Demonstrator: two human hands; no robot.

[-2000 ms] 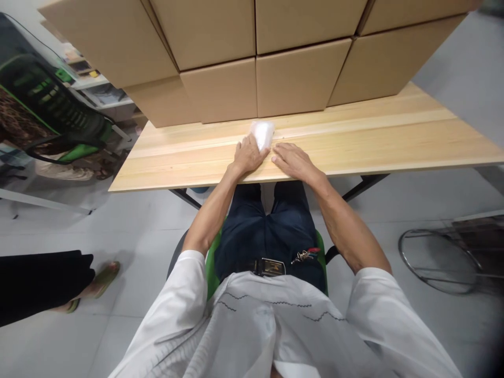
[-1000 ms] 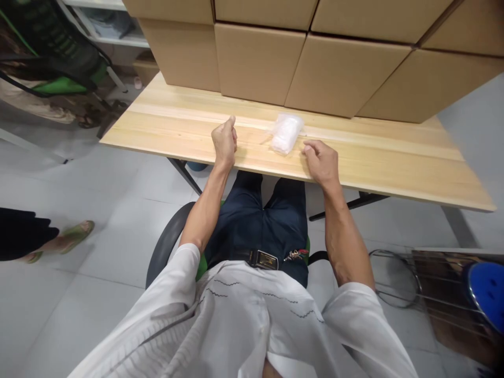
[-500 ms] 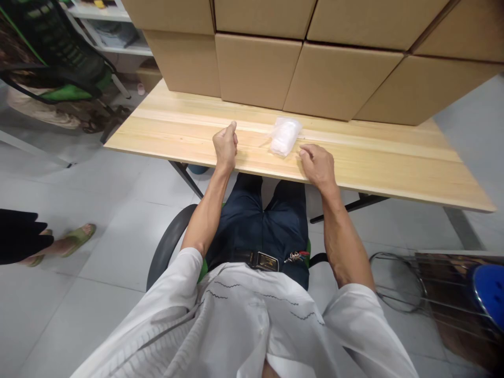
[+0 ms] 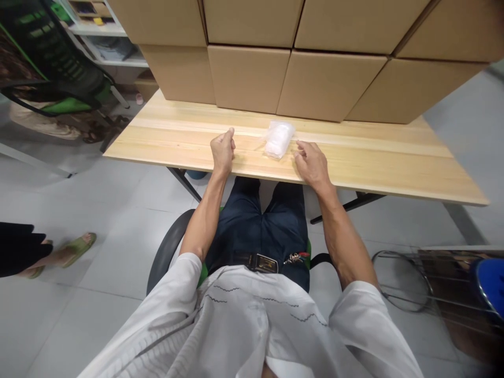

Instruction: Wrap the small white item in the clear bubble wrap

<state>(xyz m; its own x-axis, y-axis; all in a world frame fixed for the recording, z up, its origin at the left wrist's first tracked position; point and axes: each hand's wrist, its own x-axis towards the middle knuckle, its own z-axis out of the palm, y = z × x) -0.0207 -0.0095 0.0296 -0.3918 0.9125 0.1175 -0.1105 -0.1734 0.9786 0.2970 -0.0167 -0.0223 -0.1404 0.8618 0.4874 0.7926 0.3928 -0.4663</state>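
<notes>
A white item in a clear plastic bag [image 4: 279,139] lies on the light wooden table [image 4: 394,157], between my two hands. To its left, my left hand [image 4: 223,151] is closed in a fist at the table's near edge, thumb on top, with nothing visible in it. Just right of the bag rests my right hand [image 4: 312,161], its fingers curled and apart from one another, holding nothing. Neither hand touches the bag.
Stacked cardboard boxes [image 4: 248,79] stand along the table's far side. A green and black chair [image 4: 59,68] is at the upper left. At the left, a person's foot in a green sandal [image 4: 80,249] shows. A blue stool [image 4: 491,283] is at the lower right.
The view has shifted slightly. My right hand's fingers have loosened and spread a little beside the bag. My left hand stays in a fist.
</notes>
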